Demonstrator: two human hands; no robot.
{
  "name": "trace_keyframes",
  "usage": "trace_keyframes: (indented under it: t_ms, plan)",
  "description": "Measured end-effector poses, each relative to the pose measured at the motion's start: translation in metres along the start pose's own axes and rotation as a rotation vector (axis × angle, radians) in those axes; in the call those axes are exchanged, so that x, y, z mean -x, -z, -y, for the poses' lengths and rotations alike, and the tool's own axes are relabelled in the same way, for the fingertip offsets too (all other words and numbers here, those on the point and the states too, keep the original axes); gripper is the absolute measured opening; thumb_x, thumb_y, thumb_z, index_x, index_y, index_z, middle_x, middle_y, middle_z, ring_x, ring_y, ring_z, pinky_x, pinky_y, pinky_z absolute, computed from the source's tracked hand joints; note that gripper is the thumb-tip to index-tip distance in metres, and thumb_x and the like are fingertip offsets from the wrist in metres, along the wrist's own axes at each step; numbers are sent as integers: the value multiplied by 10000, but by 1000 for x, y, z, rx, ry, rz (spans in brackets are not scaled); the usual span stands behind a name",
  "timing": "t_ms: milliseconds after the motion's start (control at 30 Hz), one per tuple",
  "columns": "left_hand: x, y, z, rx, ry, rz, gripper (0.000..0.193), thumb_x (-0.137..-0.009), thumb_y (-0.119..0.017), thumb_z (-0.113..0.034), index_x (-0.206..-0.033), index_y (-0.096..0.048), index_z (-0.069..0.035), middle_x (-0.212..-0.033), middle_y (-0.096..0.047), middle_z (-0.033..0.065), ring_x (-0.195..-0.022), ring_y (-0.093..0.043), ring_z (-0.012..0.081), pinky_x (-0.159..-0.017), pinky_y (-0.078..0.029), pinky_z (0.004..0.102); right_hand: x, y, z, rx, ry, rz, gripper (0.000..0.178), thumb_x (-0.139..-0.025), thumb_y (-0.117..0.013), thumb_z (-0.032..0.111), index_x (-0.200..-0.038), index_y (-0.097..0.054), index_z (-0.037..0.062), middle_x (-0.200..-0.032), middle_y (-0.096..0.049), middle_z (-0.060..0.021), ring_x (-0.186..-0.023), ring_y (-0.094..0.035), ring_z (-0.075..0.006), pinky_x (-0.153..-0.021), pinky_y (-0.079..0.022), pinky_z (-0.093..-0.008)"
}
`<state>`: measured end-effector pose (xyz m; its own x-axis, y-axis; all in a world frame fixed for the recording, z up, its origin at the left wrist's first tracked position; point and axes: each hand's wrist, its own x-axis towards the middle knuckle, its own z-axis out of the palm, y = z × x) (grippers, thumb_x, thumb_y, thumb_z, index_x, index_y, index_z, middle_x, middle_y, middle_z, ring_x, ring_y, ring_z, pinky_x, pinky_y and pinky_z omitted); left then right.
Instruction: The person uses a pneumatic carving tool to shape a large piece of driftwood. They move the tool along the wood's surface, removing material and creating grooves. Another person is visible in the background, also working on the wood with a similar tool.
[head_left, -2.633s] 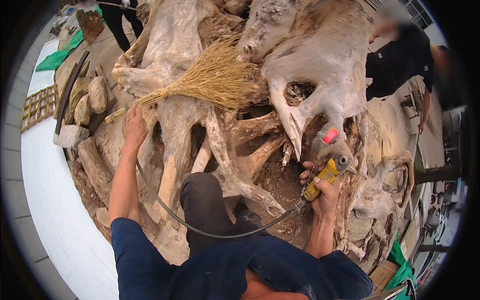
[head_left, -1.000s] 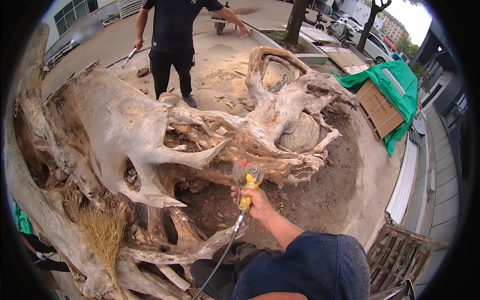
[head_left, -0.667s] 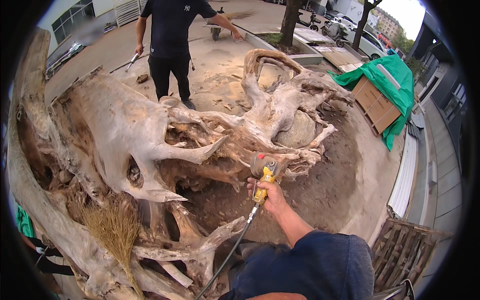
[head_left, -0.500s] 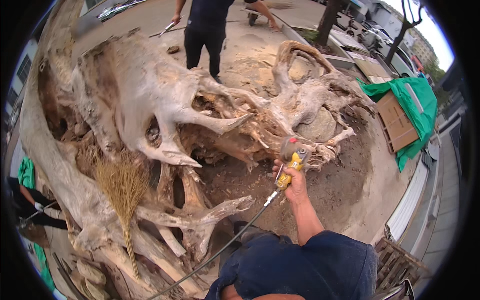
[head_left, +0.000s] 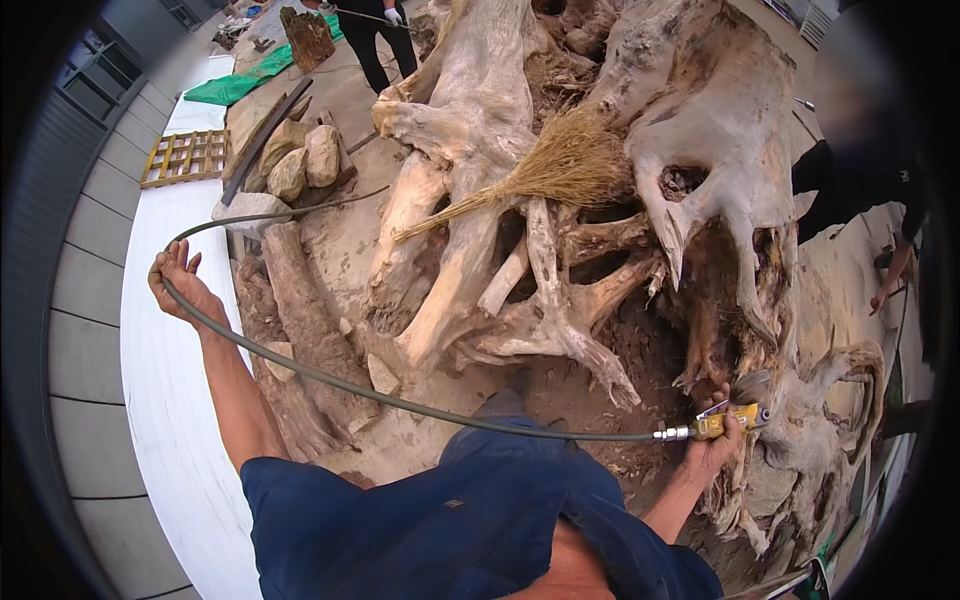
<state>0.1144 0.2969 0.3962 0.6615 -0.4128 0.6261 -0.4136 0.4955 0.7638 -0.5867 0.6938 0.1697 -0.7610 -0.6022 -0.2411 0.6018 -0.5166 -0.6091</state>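
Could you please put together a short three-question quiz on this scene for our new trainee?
1. Multiple choice: the right grip holds a stubby, silver-ended handheld tool. What is the main colour of its body? a) green b) yellow c) white

2. True or false: the fan-shaped, golden straw broom lies on the pale, gnarled wood, out of both hands.

3. Fill in: towards the picture's left edge, the long, dark, flexible hose bends round at the person's ____.

Key: 1. b) yellow. 2. True. 3. Left grip.
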Motion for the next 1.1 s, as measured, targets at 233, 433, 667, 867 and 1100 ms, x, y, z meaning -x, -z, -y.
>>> trace_keyframes:
  t_ms: [233,433,667,867,1100]
  plan:
    - [-14,98,-239,-76,-698,-181,313,-1100,-463,-203,-1031,-614,62,-1118,-709,323,-999,-744,412,-811,-670,469,12,-10,10,-7,-75,72,538,-931,-541,-9,-1439,-385,-99,-1366,-611,-234,-1154,-667,-294,-959,-608,-402]
    - [28,72,-281,-192,-674,-204,697,-1115,-275,-445,-998,-688,104,-1014,-760,248,-913,-777,338,-836,-638,398,25,41,60,38,30,91,505,-933,-528,-4,-1412,-422,-126,-1364,-613,-239,-1145,-670,-287,-958,-606,-405]
    - [-18,39,-152,261,16,-85,302,-1002,-690,-306,-1108,-616,-32,-958,-760,162,-889,-776,277,-653,-610,312,76,43,74,29,192,43,491,-961,-535,47,-1417,-453,-114,-1302,-653,-210,-1086,-686,-258,-937,-602,-372]
    - [-96,77,44,-86,200,-183,323,-972,-738,-321,-1090,-710,-21,-847,-727,76,-698,-682,160,-645,-524,276,133,71,113,15,386,-143,460,-998,-507,104,-1409,-501,-104,-1275,-662,-192,-1129,-658,-242,-1009,-550,-378]
    - [-117,93,108,-73,515,-248,564,-1050,-468,-509,-1032,-759,-27,-1066,-733,130,-1113,-650,270,-994,-458,419,210,78,121,246,631,-542,434,-999,-476,133,-1353,-537,-109,-1235,-677,-189,-1103,-673,-245,-944,-579,-373]
